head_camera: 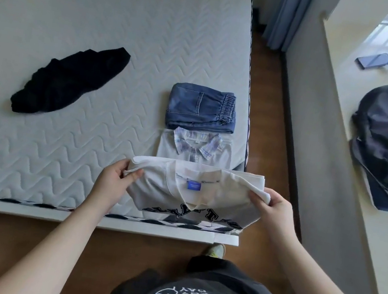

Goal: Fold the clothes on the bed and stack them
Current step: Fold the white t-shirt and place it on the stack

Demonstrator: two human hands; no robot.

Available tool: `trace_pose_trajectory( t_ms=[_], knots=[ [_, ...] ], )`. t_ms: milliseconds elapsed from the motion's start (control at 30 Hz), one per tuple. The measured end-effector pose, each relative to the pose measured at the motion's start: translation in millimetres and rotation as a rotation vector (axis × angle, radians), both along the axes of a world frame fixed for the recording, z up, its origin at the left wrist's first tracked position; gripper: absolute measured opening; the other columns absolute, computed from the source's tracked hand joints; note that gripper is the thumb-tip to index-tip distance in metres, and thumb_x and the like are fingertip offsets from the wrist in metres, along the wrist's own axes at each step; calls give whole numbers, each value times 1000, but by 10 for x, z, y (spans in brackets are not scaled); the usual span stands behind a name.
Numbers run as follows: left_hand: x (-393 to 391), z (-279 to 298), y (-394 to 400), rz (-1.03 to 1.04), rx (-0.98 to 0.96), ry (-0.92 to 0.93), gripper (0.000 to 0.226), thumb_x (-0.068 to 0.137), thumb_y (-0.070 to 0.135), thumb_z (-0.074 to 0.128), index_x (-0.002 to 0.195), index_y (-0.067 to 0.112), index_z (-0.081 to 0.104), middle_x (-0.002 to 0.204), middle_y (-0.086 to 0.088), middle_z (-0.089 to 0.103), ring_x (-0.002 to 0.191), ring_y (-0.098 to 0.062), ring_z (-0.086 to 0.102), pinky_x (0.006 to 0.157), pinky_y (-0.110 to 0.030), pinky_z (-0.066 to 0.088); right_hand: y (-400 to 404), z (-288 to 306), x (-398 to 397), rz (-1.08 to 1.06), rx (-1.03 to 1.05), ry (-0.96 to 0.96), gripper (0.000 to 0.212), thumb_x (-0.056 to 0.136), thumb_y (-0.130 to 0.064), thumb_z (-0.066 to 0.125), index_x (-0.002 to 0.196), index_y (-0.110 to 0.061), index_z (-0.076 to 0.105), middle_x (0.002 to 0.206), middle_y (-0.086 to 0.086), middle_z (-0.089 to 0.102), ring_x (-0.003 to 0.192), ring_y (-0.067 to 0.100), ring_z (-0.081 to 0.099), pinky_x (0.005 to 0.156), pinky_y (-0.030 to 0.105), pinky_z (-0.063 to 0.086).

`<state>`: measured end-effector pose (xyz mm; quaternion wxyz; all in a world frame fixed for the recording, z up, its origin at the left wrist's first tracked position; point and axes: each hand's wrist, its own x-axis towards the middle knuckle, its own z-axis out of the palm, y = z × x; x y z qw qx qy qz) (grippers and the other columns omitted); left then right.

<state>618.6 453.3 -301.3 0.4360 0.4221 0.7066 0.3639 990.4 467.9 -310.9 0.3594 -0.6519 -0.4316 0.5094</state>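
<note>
My left hand [115, 180] and right hand [274, 207] each pinch a side of the folded white shirt [193, 193] at the bed's [79, 25] near right corner — if either pinch slackens, I judge the folds spill open.

bare quilted mattress [92, 27] holds crumpled black garment [67, 82], folded jeans [200, 109], folded collared shirt [195, 148].

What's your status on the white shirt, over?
Left hand and right hand grip folded white shirt by its sides. Jeans, collared shirt folded beyond. Black garment unfolded. Nothing blocking.
</note>
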Motion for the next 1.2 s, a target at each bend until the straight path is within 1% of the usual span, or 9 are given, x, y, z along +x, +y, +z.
trace_pose_trajectory(
  t_ms=[67, 233, 400, 600, 700, 800, 967, 1100, 1200],
  knots=[
    [32, -39, 55, 8, -6, 23, 7, 91, 17, 68, 90, 24, 69, 87, -3, 74, 76, -12, 62, 67, -18, 47, 110, -86, 10, 16, -27, 21, 8, 86, -22, 73, 80, -28, 75, 73, 0, 70, 70, 7, 56, 63, 26, 45],
    [-25, -134, 121, 64, -30, 15, 7, 92, 15, 66, 94, 21, 68, 90, -1, 73, 78, -9, 62, 67, -14, 47, 363, -300, -43, 42, -77, 28, 6, 85, -24, 75, 80, -20, 74, 75, 3, 68, 73, 10, 55, 68, 34, 46],
    [-256, -436, 301, 43, -98, 66, 5, 92, 22, 68, 96, 22, 69, 94, -9, 72, 81, -14, 59, 74, -32, 44, 586, -601, -144, 82, -92, 3, 19, 84, -29, 74, 81, -11, 69, 72, 3, 59, 71, 10, 48, 66, 33, 38],
    [-452, -959, 736, -1, -179, 87, 7, 91, 26, 68, 86, 30, 67, 82, 5, 71, 73, -11, 57, 69, -27, 44, 892, -1005, -357, 32, -148, -19, 20, 81, -34, 76, 84, -14, 72, 76, 10, 63, 73, 12, 52, 69, 36, 43],
    [-526, -1168, 1038, -21, -172, 90, 14, 91, 26, 68, 83, 38, 67, 77, 14, 70, 69, -4, 57, 66, -20, 44, 1077, -1201, -407, -6, -159, -48, 29, 78, -42, 75, 84, -14, 71, 75, 15, 62, 73, 12, 51, 69, 36, 42],
    [-593, -1355, 1407, -54, -164, 92, 12, 91, 27, 68, 88, 39, 68, 84, 10, 72, 74, -7, 59, 72, -28, 47, 1350, -1368, -432, -16, -154, -91, 33, 76, -45, 75, 84, -13, 70, 77, 18, 63, 73, 11, 51, 69, 35, 42],
    [-617, -1705, 1967, -105, -146, 95, 7, 90, 30, 68, 88, 37, 68, 84, 8, 72, 72, -7, 58, 71, -29, 45, 1891, -1633, -419, -24, -116, -155, 18, 76, -38, 79, 87, -25, 74, 84, 11, 72, 73, 11, 58, 67, 40, 52],
    [-652, -2049, 2362, -113, -162, 109, 4, 91, 31, 67, 88, 35, 67, 92, -1, 73, 79, -13, 61, 74, -30, 47, 2219, -1960, -425, -23, -93, -164, 9, 80, -30, 79, 88, -28, 76, 88, 11, 72, 76, 10, 57, 72, 36, 48],
    [-669, -2369, 2603, -93, -174, 95, 1, 91, 33, 67, 91, 33, 68, 90, 5, 73, 79, -11, 62, 74, -28, 48, 2431, -2236, -394, -37, -92, -179, 5, 82, -27, 77, 86, -28, 75, 81, 5, 71, 75, 9, 55, 70, 34, 46]
  ],
)
